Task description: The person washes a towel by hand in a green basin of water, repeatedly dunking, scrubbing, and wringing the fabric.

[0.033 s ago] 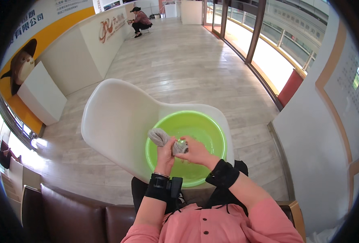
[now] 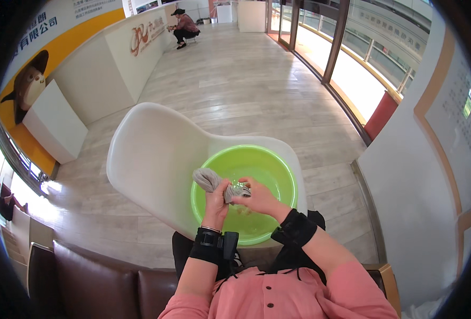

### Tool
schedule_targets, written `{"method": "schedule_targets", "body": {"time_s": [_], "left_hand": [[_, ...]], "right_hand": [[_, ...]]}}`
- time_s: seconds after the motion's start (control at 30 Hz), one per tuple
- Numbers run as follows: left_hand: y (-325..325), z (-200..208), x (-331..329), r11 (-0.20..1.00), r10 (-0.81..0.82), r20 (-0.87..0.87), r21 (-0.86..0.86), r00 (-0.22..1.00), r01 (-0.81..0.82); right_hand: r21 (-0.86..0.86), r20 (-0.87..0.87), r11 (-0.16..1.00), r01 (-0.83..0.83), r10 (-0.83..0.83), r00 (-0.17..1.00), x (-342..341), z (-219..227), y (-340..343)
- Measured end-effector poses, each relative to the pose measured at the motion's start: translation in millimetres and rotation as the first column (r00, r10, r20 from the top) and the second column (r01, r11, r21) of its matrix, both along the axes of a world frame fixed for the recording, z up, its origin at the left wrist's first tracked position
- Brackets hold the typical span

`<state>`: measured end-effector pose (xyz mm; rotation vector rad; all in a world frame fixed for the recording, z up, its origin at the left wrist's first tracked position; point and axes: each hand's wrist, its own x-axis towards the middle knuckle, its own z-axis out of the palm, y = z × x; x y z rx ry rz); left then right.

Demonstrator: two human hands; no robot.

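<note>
A bunched grey cloth point(image 2: 208, 180) is held over a bright green basin point(image 2: 197, 213). My left hand point(image 2: 215, 203) is closed around its middle, with a wad of it sticking out to the upper left. My right hand point(image 2: 260, 199) curves round the other end, thumb below and fingers above. Part of that end shows between the two hands, with a darker patch. Shallow clear liquid seems to lie in the basin, with glints on its surface. Both wrists wear black bands.
The basin stands on a white moulded chair point(image 2: 150, 143) in front of my knees. Behind me is a brown padded seat point(image 2: 94, 282). A white wall panel point(image 2: 405, 175) rises at right. Far off, a person point(image 2: 184, 27) crouches by a white counter point(image 2: 113, 64).
My right hand has shifted slightly right, and its fingers have loosened a little round the cloth's end. My left hand and the cloth have barely moved.
</note>
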<state>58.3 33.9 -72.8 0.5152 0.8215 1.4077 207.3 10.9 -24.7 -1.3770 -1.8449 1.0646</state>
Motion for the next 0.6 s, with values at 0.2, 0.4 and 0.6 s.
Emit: {"method": "schedule_targets", "body": {"time_s": [0.2, 0.4, 0.6], "left_hand": [[-6.9, 7.8, 17.3, 0.986, -0.155, 0.034, 0.061, 0.987, 0.153], [-19.5, 37.6, 24.6, 0.966, -0.237, -0.478, -0.026, 0.846, 0.256], [-22.0, 24.5, 5.7, 0.901, -0.422, 0.167, 0.183, 0.891, 0.393]], "right_hand": [[-0.634, -0.645, 0.677, -0.374, -0.196, 0.738, 16.5, 13.7, -2.5], [-0.579, -0.577, 0.729, -0.366, -0.049, 0.815, 8.0, 3.4, 1.0], [-0.581, -0.62, 0.656, -0.482, 0.027, 0.784, 7.5, 12.4, -5.6]]}}
